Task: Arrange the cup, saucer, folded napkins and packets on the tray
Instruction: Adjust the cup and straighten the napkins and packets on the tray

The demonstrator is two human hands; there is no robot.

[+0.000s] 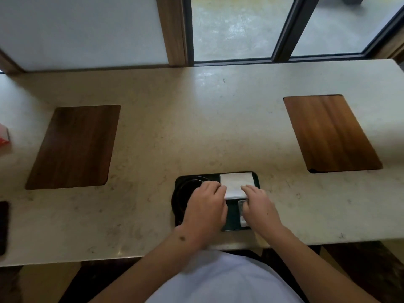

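A black tray lies on the counter near its front edge. In the tray's far right part sits a stack of white folded napkins. My left hand and my right hand both touch the near edge of the napkins with their fingertips, one on each side. A dark round saucer fills the tray's left part, mostly covered by my left hand. Small whitish packets lie in the tray's near right part, partly under my right hand. No cup shows.
Two wooden placemats lie on the pale stone counter, one at the left and one at the right. A red and white box is at the far left edge, a dark object below it. Windows stand behind.
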